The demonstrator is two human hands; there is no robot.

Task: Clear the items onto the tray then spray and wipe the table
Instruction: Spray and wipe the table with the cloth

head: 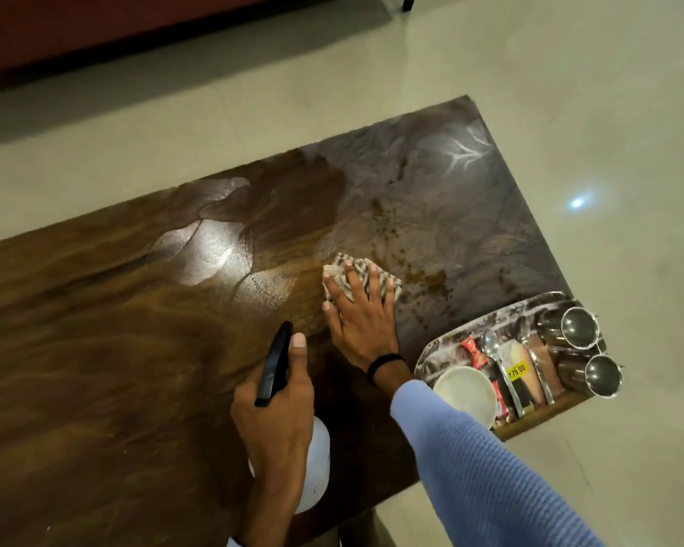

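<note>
Dark glossy wood counter (95, 329), with you mid-wipe on it.

Your left hand (277, 408) is clenched around the white spray bottle (316, 467), thumb on its black trigger head; your right hand (356, 321) presses flat, fingers spread, on the striped cloth (387, 280). At the near right corner, the tray (427, 359) holds a white bowl (466, 392), spoons, sachets and two steel cups (579, 327).

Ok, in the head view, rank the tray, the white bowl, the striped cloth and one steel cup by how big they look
1. Tray, clearly largest.
2. White bowl.
3. Striped cloth, partly under the right hand, so unsure against the bowl.
4. Steel cup.
</note>
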